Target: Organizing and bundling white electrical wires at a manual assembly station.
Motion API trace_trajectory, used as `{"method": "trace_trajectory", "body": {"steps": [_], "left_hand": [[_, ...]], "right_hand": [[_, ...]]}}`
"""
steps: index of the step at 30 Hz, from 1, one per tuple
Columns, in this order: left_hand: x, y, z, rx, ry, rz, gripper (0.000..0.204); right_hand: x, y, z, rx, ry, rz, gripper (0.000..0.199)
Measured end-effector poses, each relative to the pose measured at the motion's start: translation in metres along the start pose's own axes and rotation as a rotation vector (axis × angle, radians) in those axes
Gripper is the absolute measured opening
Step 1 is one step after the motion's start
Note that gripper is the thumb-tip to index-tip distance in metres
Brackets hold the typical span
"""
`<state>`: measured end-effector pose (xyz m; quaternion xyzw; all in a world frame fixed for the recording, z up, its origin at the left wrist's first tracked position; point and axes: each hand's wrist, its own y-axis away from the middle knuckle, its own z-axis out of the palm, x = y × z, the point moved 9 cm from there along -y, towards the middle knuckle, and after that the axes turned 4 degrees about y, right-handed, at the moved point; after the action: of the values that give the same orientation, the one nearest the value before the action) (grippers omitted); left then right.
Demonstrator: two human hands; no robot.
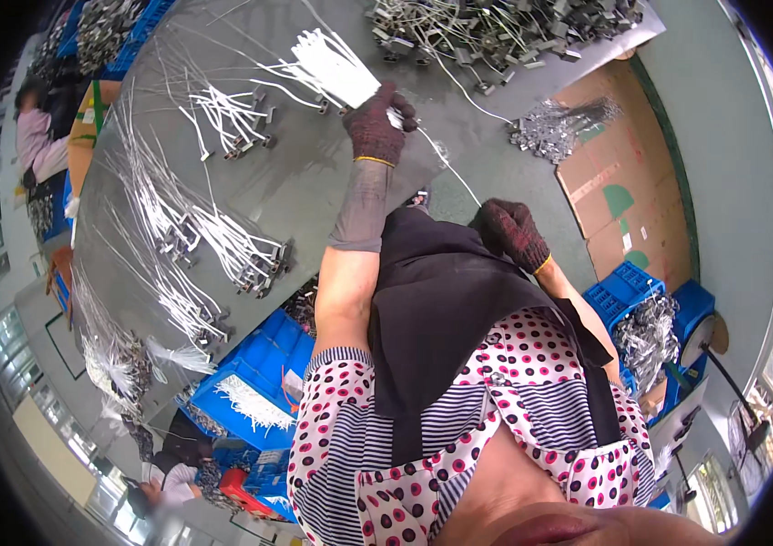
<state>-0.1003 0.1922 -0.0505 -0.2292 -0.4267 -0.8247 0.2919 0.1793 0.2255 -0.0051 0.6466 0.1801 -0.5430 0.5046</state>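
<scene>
**Head view: gloved hand gripped a bundle of white wires**

Head view showed the left hand (377, 123), upper centre, closed around a bundle of white wires (332, 64) lying on the grey table (314, 191). The wires looked light, limp and tangle-prone, best gripped bunched near one end. The right hand (514, 232) hung curled at centre, apparently empty. Blue crates (250, 382) at lower left held more white wires.

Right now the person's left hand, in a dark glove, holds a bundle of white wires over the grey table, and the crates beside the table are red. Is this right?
Not quite. In the head view the crates are blue, not red. The rest holds: the gloved left hand holds the bundle of white wires over the grey table.
</scene>
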Motion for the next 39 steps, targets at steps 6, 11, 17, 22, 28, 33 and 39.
{"method": "trace_trajectory", "body": {"steps": [6, 11, 17, 22, 28, 33, 39], "left_hand": [[0.054, -0.001, -0.001, -0.088, -0.121, 0.161, 0.023], [0.072, -0.007, -0.015, 0.013, -0.317, 0.19, 0.023], [0.04, 0.008, 0.004, -0.161, -0.295, 0.268, 0.022], [0.045, 0.011, 0.002, -0.108, -0.334, 0.014, 0.02], [0.11, -0.032, -0.069, 0.381, -1.239, 0.477, 0.041], [0.124, -0.029, -0.091, 0.341, -0.74, 0.515, 0.031], [0.048, 0.003, -0.015, -0.016, -0.489, 0.282, 0.022]], "right_hand": [[0.057, -0.006, -0.021, 0.057, -0.178, 0.328, 0.058], [0.003, -0.065, 0.005, 0.012, -0.087, 0.26, 0.079], [-0.053, -0.171, 0.084, -0.16, -0.233, 0.18, 0.085], [-0.054, -0.201, 0.094, -0.101, -0.297, 0.262, 0.079], [-0.114, -0.176, 0.019, 0.495, 0.949, -0.412, 0.038], [-0.069, -0.146, -0.043, 0.588, 1.368, -0.217, 0.031], [-0.039, -0.125, -0.064, 0.485, 1.502, -0.441, 0.024]]}}
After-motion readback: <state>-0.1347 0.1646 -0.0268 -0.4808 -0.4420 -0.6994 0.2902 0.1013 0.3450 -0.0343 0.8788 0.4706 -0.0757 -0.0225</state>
